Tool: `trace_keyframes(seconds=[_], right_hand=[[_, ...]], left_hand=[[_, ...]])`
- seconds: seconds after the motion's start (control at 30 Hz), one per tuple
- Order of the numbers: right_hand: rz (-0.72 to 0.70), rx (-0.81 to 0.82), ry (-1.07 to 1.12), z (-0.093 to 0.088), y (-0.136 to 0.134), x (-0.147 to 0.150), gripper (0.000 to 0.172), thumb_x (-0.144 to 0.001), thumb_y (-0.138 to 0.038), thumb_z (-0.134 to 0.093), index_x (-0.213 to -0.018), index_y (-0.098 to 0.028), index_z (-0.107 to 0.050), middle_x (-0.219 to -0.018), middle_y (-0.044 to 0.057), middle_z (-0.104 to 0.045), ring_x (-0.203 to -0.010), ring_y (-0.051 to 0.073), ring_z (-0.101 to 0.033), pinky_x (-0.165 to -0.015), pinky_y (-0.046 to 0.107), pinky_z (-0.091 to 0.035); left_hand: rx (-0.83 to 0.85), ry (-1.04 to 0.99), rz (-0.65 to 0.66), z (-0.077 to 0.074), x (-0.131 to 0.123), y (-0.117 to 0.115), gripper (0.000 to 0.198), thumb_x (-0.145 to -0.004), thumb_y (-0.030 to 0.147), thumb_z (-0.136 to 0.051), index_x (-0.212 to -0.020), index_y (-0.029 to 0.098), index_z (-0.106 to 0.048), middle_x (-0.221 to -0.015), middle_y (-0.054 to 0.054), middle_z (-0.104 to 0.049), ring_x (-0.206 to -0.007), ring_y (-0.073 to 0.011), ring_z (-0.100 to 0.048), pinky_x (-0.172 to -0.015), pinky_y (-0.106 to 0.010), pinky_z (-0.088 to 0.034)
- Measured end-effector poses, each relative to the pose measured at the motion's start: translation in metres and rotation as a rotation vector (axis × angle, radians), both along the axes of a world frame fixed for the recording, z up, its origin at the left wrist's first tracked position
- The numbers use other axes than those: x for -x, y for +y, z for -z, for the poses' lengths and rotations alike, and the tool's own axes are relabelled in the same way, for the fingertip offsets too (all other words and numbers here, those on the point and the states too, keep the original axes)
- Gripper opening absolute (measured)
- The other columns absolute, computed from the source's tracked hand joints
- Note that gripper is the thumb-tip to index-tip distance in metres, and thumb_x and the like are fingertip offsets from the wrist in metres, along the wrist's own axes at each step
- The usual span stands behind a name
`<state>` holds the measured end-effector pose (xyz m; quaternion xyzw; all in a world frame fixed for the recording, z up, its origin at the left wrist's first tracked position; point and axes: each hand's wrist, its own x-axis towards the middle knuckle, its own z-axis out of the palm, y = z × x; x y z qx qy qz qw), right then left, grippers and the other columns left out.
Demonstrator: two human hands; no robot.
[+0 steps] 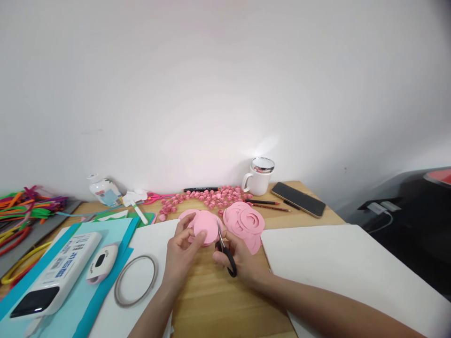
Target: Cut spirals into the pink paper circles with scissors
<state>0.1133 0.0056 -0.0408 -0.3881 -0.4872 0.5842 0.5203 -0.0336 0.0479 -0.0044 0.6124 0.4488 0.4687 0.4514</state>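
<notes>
Between thumb and fingers my left hand [183,243] pinches a round pink paper disc [206,226]. My right hand [237,256] is closed around the black handles of a pair of scissors [226,253]; their blades point up and away from me, along the disc's right edge. Whether the blades are biting into the paper I cannot tell. Just behind my right hand lies a pile of pink paper spirals [245,221]. Another pink paper piece [187,214] shows behind the held disc, partly hidden by it.
Many small pink rolled paper flowers [214,196] lie near the wall, beside a white mug [259,177]. Pencils [270,207] and a phone [298,199] lie to the right. On the left are a tape roll [152,284], a white device [58,274], a bottle [104,191] and pipe cleaners [26,206].
</notes>
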Motion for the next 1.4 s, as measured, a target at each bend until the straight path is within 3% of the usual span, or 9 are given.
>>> trace_keyframes(seconds=[0.27, 0.43, 0.57, 0.67, 0.77, 0.83, 0.93, 1.13, 1.4], right_hand=[[0.017, 0.012, -0.023, -0.001, -0.002, 0.001, 0.025, -0.069, -0.030, -0.068, -0.080, -0.020, -0.047, -0.051, -0.009, -0.036, -0.045, 0.008, -0.034, -0.043, 0.021, -0.025], [0.004, 0.028, -0.049, 0.002, -0.003, 0.001, 0.025, -0.070, -0.032, -0.067, -0.079, -0.020, -0.046, -0.050, -0.009, -0.041, -0.043, 0.007, -0.035, -0.041, 0.019, -0.027], [0.004, 0.035, -0.060, 0.000, -0.003, 0.002, 0.026, -0.069, -0.032, -0.067, -0.078, -0.019, -0.046, -0.050, -0.008, -0.045, -0.043, 0.007, -0.040, -0.041, 0.018, -0.030], [-0.001, 0.044, -0.068, -0.002, -0.003, 0.002, 0.027, -0.068, -0.032, -0.067, -0.076, -0.019, -0.045, -0.049, -0.008, -0.045, -0.042, 0.007, -0.040, -0.041, 0.018, -0.031], [-0.007, 0.046, -0.058, -0.003, -0.003, 0.002, 0.027, -0.068, -0.031, -0.067, -0.078, -0.019, -0.046, -0.050, -0.008, -0.046, -0.042, 0.007, -0.040, -0.041, 0.018, -0.030], [-0.012, 0.038, -0.045, -0.002, -0.004, 0.002, 0.028, -0.068, -0.032, -0.068, -0.080, -0.019, -0.046, -0.051, -0.008, -0.047, -0.041, 0.006, -0.039, -0.040, 0.018, -0.030], [-0.045, 0.017, -0.026, 0.000, -0.005, 0.003, 0.031, -0.067, -0.033, -0.070, -0.082, -0.019, -0.047, -0.054, -0.007, -0.048, -0.042, 0.006, -0.039, -0.040, 0.018, -0.030], [-0.069, 0.026, -0.013, 0.001, -0.005, 0.005, 0.034, -0.065, -0.030, -0.073, -0.083, -0.019, -0.046, -0.054, -0.008, -0.047, -0.042, 0.006, -0.039, -0.041, 0.018, -0.028], [-0.047, -0.068, 0.061, -0.001, -0.003, 0.004, 0.039, -0.062, -0.029, -0.076, -0.085, -0.019, -0.046, -0.066, -0.004, -0.050, -0.058, 0.010, -0.043, -0.053, 0.022, -0.031]], left_hand=[[-0.029, -0.030, -0.029, 0.004, 0.003, 0.003, 0.025, -0.071, 0.036, -0.065, -0.055, 0.018, -0.058, -0.128, -0.008, -0.049, -0.123, -0.0260, -0.038, -0.102, -0.037, -0.027], [-0.060, -0.074, -0.065, 0.005, 0.002, 0.004, 0.025, -0.070, 0.034, -0.066, -0.055, 0.017, -0.057, -0.119, -0.010, -0.054, -0.117, -0.0251, -0.044, -0.096, -0.033, -0.034], [-0.081, -0.064, -0.098, -0.002, 0.002, 0.004, 0.025, -0.068, 0.035, -0.067, -0.054, 0.016, -0.058, -0.098, -0.008, -0.060, -0.099, -0.0220, -0.054, -0.086, -0.028, -0.039], [-0.035, -0.027, -0.096, -0.008, 0.001, 0.000, 0.025, -0.070, 0.036, -0.064, -0.057, 0.016, -0.058, -0.072, -0.002, -0.060, -0.074, -0.0157, -0.056, -0.071, -0.024, -0.042], [0.073, -0.005, -0.020, -0.011, -0.001, -0.004, 0.027, -0.074, 0.039, -0.060, -0.060, 0.016, -0.056, -0.045, 0.005, -0.048, -0.046, -0.0086, -0.043, -0.050, -0.020, -0.036], [0.154, -0.021, 0.066, -0.009, -0.003, -0.005, 0.026, -0.070, 0.039, -0.064, -0.063, 0.016, -0.056, -0.039, 0.007, -0.044, -0.038, -0.0068, -0.037, -0.042, -0.019, -0.030], [0.249, -0.077, 0.123, -0.007, -0.006, -0.006, 0.027, -0.062, 0.037, -0.071, -0.064, 0.014, -0.058, -0.038, 0.006, -0.047, -0.035, -0.0065, -0.036, -0.038, -0.018, -0.024], [0.266, -0.119, 0.064, -0.011, -0.006, -0.008, 0.027, -0.063, 0.035, -0.070, -0.054, 0.013, -0.057, -0.037, 0.006, -0.045, -0.037, -0.0053, -0.034, -0.039, -0.018, -0.023], [0.295, -0.084, 0.097, -0.008, -0.008, -0.010, 0.025, -0.062, 0.034, -0.070, -0.055, 0.012, -0.060, -0.037, 0.005, -0.045, -0.037, -0.0057, -0.035, -0.039, -0.018, -0.026]])
